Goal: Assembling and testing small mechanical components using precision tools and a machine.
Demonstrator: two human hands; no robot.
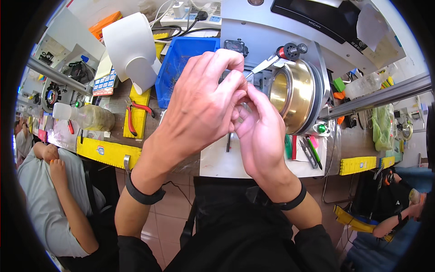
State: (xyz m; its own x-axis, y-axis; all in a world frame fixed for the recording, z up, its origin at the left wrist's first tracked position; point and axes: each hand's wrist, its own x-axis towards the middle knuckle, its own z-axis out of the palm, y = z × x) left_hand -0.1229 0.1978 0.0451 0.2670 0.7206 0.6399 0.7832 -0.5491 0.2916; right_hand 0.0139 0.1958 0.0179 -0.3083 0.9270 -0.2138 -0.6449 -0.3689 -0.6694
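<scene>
My left hand (195, 102) and my right hand (263, 133) are raised together over the front of the machine, fingertips meeting in a pinch. Whatever lies between those fingertips is too small or too hidden to make out. Just beyond them a white pointed piece with a thin metal tip (262, 67) slants down from a red-and-black spool (288, 51). Right of the fingers sits a brass-coloured drum (300, 93) on the machine. Each wrist wears a black band. Behind my left hand stands a blue bin (185, 49), partly covered by it.
Red-handled pliers (131, 115) lie on a yellow strip, near a clear bottle (93, 117). Grey tweezers (309, 153) and a green pen (314, 152) rest on the white sheet (217, 164). A green button (321, 128) is below the drum. People sit at both sides.
</scene>
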